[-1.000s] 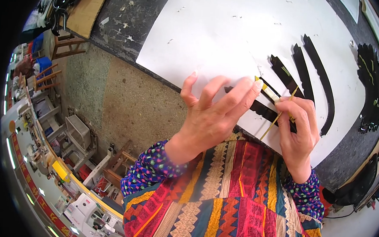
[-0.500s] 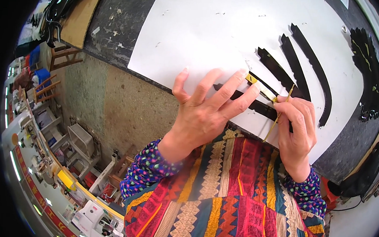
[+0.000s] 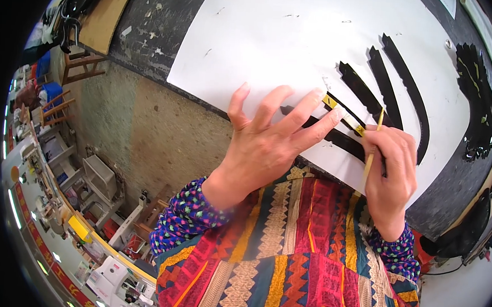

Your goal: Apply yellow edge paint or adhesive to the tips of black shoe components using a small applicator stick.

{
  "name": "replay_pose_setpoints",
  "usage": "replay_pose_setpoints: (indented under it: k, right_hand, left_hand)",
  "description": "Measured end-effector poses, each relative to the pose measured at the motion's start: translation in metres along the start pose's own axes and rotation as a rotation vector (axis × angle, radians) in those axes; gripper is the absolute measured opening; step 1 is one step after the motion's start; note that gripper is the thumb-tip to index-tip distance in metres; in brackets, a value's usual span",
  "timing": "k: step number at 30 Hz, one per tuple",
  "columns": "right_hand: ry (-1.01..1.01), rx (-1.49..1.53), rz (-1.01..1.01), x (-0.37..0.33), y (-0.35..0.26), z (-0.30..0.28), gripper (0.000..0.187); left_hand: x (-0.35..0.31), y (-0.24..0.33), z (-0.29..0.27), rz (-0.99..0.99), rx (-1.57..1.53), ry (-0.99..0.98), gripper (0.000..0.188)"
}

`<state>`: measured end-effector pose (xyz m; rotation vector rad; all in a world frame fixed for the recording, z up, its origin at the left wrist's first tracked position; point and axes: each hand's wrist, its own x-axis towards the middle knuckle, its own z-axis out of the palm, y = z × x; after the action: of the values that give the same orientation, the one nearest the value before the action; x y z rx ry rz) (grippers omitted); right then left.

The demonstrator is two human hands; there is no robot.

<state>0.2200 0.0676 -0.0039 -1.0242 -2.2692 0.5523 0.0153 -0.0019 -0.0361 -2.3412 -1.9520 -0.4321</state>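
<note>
Left hand lying flat with fingers spread apart, pressing down on white sheet near its lower edge; gripping nothing. Index and middle fingertips resting on black strip, pinning it against sheet. Just beyond those fingertips, yellow measuring tape crossing strip at a slant, touching it.

Right of left hand, just beside it: right hand curled closed around thin wooden stick, pinching it between thumb and fingers. Stick standing nearly upright, upper tip reaching toward end of tape. Near end of black strip running under this hand, hidden there.

Above right hand, three more curved black strips lying side by side on sheet, apart from each other. Farther right, off sheet, heap of black cuttings sitting on dark worktable.

Below both hands, bright patterned sleeves and garment filling lower view. Far left of left hand, wooden chairs standing on floor.
</note>
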Motion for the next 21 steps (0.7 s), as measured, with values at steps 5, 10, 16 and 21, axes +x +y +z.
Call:
replay_pose_setpoints:
  k: [5,10,16,21]
  right_hand:
    - [-0.043,0.224,0.106,0.013,-0.008,-0.008,0.011]
    - [-0.135,0.608,0.222,0.023,-0.001,0.023,0.017]
    - [-0.142,0.569,0.233,0.02,0.002,0.028,0.02]
    - [-0.127,0.501,0.173,0.021,-0.001,0.03,0.028]
  left_hand:
    - [-0.001,0.0,-0.003,-0.028,-0.035,-0.024,0.047]
    - [-0.001,0.0,0.002,-0.024,-0.042,0.006,0.045]
    - [-0.006,0.003,0.007,-0.054,-0.047,0.04,0.046]
    - [-0.007,0.002,0.005,-0.046,-0.015,0.051,0.047]
